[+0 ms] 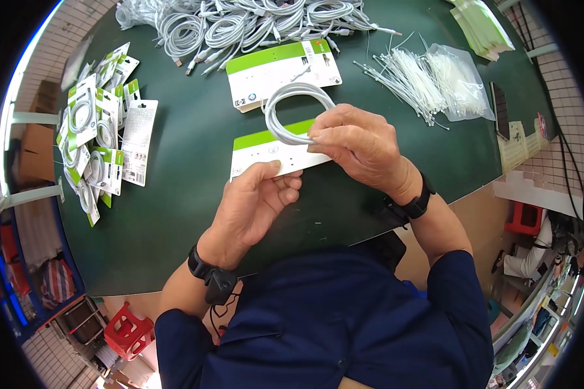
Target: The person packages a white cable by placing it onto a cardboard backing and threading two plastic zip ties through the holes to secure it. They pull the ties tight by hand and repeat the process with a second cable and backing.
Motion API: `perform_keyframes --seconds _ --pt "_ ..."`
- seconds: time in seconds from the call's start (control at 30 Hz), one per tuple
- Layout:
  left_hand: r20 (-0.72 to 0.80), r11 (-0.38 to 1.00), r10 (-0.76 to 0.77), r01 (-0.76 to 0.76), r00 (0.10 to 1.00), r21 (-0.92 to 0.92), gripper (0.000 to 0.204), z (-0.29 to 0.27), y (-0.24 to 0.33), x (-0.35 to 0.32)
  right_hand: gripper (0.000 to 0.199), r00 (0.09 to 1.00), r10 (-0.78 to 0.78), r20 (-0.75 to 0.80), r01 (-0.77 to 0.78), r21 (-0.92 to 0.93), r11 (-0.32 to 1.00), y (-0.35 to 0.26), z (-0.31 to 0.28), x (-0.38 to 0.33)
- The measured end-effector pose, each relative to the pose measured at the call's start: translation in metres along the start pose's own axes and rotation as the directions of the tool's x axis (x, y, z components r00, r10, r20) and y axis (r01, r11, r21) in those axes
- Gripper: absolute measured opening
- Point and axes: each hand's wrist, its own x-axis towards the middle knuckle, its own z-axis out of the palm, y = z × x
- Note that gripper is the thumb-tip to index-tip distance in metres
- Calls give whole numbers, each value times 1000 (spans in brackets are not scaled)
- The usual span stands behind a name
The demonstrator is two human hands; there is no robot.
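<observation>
My left hand (256,204) grips the lower edge of a white and green packaging card (256,154), thumb on its face. Small holes show in the card. Between thumb and fingers, my right hand (363,146) pinches a coiled grey-white cable (276,110), whose loop lies partly over the card's upper part. Just beyond the coil is a stack of similar cards (240,81) on the green table. Whether the right fingers also touch the card is hard to see.
Coiled cables (233,29) are heaped at the far edge. White zip ties (405,81) lie loose at the right beside a clear bag of zip ties (461,84). Carded cables (94,136) pile up on the left. More cards (480,29) and a phone (499,110) are far right.
</observation>
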Motion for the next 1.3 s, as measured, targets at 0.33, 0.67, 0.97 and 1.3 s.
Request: perform_keyframes --seconds 0.33,0.67,0.97,1.3 --pt "117 925 269 -290 956 244 29 26 13 21 24 989 106 99 -88 -166 982 -8 -21 35" --pt "254 797 436 -501 864 337 31 22 19 53 26 989 136 51 -124 -191 974 20 -9 26" --pt "143 770 488 -502 861 395 33 19 16 69 24 975 223 -12 -222 17 975 32 15 7" --pt "41 663 613 -542 789 517 30 11 19 76 26 957 291 15 -291 21 956 26 32 4"
